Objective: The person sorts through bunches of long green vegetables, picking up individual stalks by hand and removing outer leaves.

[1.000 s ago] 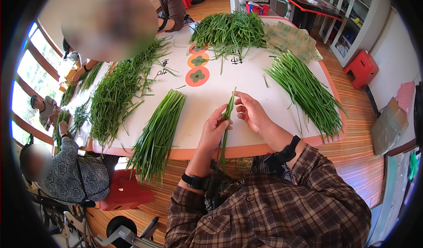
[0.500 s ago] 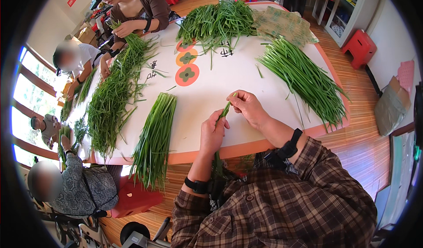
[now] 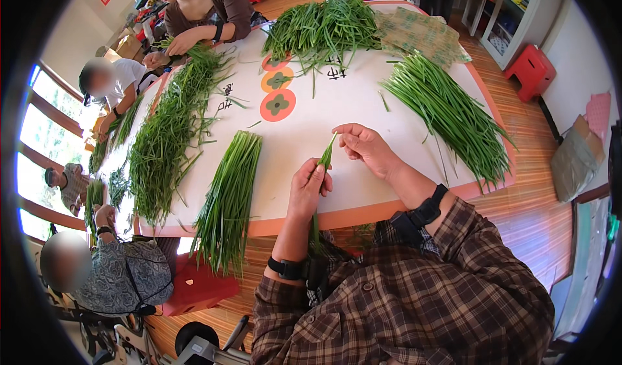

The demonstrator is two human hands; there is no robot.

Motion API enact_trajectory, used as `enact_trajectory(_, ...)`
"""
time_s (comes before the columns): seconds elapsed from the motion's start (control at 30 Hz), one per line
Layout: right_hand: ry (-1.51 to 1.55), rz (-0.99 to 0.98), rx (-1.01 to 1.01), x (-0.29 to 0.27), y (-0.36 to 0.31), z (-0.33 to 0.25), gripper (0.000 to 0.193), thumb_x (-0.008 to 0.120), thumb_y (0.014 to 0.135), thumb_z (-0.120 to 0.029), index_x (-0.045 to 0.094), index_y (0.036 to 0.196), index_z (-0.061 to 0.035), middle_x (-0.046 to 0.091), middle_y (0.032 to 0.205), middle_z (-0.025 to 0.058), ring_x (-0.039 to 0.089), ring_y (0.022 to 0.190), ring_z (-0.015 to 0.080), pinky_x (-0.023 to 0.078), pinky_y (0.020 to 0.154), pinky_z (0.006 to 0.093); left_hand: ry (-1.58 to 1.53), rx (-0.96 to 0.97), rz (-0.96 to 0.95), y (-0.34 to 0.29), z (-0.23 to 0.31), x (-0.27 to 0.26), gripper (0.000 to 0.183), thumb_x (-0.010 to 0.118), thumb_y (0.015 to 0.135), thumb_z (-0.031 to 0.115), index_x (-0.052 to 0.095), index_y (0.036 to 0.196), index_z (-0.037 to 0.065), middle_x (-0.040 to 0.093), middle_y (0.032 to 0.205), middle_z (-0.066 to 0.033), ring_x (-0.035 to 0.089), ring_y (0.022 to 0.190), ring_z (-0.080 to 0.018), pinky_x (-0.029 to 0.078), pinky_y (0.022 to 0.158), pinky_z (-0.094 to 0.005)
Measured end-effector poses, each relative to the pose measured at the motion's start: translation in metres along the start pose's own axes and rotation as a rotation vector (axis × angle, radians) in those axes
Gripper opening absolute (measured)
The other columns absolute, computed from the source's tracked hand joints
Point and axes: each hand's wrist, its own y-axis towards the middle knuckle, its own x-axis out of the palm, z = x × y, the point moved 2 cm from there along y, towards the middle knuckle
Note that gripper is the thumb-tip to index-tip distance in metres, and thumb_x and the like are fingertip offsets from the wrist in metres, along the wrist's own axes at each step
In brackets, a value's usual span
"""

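Observation:
My left hand point(image 3: 311, 182) is closed around a thin bunch of garlic chives point(image 3: 326, 156), held upright over the near table edge. Their pale ends point up and the long green leaves hang down below the fist. My right hand point(image 3: 364, 146) is at the top of this bunch. Its index finger reaches out to the pale tip, while the thumb and other fingers curl apart from the stalks. Left of my hands lies a neat bundle of chives point(image 3: 228, 196), its leaves hanging over the table edge. A larger trimmed bundle point(image 3: 447, 112) rests on the right.
A loose heap of chives point(image 3: 324, 29) lies at the far side beside a patterned mat point(image 3: 421, 36). A long messy pile point(image 3: 170, 132) covers the left of the white table point(image 3: 363, 217). Co-workers sit along the left and far sides. Red stools point(image 3: 532, 72) stand on the floor.
My right fingers have loosened from the pinch at the stalk's tip, and the index finger is now stretched out. The held chives stand a little more upright.

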Motion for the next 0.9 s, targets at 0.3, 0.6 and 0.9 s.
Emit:
enact_trajectory(0.3, -0.143, -0.043, -0.062, -0.006, 0.003, 0.009, 0.010, 0.059, 0.081, -0.015, 0.054, 0.082, -0.0057, 0.048, 0.069, -0.0036, 0.039, 0.060, 0.0046, 0.035, 0.055, 0.0185, -0.018, 0.138, 0.126, 0.001, -0.001, 0.015, 0.018, 0.049, 0.086, 0.009, 0.051, 0.101, -0.001, 0.052, 0.064, -0.0015, 0.048, 0.058, -0.0068, 0.040, 0.053, -0.0198)
enact_trajectory(0.6, -0.246, -0.026, -0.083, -0.001, 0.000, 0.011, 0.016, 0.055, 0.084, -0.020, 0.055, 0.087, -0.0038, 0.049, 0.069, -0.0027, 0.039, 0.059, 0.0040, 0.035, 0.054, 0.0183, 0.202, 0.052, 0.084, 0.000, -0.002, 0.013, 0.023, 0.052, 0.082, 0.004, 0.052, 0.104, -0.005, 0.055, 0.064, -0.0024, 0.049, 0.056, -0.0065, 0.041, 0.053, -0.0201)
enact_trajectory(0.9, -0.324, -0.019, -0.086, 0.006, -0.004, 0.012, 0.019, 0.055, 0.084, -0.021, 0.056, 0.085, -0.0016, 0.054, 0.071, 0.0004, 0.046, 0.061, 0.0057, 0.040, 0.057, 0.0197, 0.103, 0.081, 0.191, 0.002, -0.004, 0.007, 0.022, 0.051, 0.082, 0.002, 0.049, 0.103, -0.005, 0.055, 0.064, -0.0041, 0.049, 0.055, -0.0079, 0.040, 0.053, -0.0201)
